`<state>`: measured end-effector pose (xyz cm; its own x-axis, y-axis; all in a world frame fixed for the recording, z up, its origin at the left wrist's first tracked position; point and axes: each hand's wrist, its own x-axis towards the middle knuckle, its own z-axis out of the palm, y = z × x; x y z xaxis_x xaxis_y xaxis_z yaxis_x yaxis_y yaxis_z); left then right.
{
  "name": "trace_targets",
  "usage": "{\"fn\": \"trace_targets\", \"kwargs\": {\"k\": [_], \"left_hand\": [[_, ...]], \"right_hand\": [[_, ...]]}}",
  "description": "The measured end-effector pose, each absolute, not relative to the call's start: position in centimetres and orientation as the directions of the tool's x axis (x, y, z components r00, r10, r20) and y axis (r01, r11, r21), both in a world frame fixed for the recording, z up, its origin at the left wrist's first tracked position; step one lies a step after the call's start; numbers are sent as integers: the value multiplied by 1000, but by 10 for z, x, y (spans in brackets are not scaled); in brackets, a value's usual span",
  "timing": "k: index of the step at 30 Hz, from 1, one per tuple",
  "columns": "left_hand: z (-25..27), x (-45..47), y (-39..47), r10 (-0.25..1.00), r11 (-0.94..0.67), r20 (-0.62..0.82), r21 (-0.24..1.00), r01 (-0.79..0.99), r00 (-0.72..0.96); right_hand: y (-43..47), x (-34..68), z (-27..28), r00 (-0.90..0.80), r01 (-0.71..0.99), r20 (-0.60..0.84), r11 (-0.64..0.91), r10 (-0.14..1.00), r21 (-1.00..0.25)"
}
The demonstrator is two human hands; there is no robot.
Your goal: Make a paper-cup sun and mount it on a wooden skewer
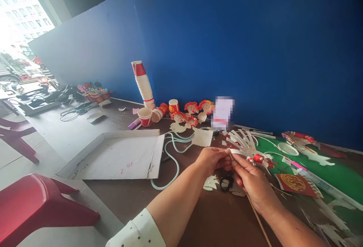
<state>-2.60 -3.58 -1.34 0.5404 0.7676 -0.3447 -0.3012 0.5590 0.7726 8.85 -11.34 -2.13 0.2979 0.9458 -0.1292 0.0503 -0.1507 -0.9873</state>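
My left hand (211, 160) is closed, its fingertips pinching around the end of a white paper strip (237, 151). Beside it, my right hand (252, 181) grips a thin wooden stick (257, 216) that slants down toward the bottom edge. The stick's upper end meets the strip between both hands; the fingers partly cover this spot. Just behind my right hand lies a paper cup cut into a fan of white strips (246, 141), with red and white pieces (258, 159) near it. Below the hands are white paper cutouts (211, 182) and a black ring-shaped item (226, 183).
A shallow white box (113, 156) lies at left, with a pale cable (177, 165) beside it. Stacked paper cups (144, 84) and lion-like paper figures (205, 109) stand by the blue partition (241, 43). At right lies a red patterned piece (295, 184); a red stool (34, 205) is lower left.
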Motion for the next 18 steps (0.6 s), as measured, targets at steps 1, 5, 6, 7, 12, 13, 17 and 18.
{"fn": "trace_targets", "kwargs": {"k": [1,5,6,7,12,13,17,18], "left_hand": [[-12,-26,-36,770,561,-354,772,-298,532],[-5,-26,-38,777,555,-361,780,-290,516],[-4,-26,-39,779,553,-363,783,-287,512],[-3,-26,-39,780,552,-368,785,-280,506],[-1,-26,-38,779,550,-387,799,-243,493],[-1,-27,-38,781,546,-383,803,-240,494],[-3,-27,-37,789,531,-381,818,-223,481],[-4,-27,-37,793,525,-377,822,-222,478]], "right_hand": [[-113,89,-22,304,69,-116,-143,946,-987],[-114,88,-19,301,106,-99,-136,948,-985],[-114,87,-17,295,103,-108,-143,950,-984],[-115,86,-15,287,100,-117,-152,951,-983],[-116,83,-9,268,112,-99,-133,958,-985],[-116,83,-9,267,127,-92,-129,959,-983],[-116,83,-15,267,165,-106,-154,958,-974],[-115,83,-17,267,159,-114,-161,957,-974]]}}
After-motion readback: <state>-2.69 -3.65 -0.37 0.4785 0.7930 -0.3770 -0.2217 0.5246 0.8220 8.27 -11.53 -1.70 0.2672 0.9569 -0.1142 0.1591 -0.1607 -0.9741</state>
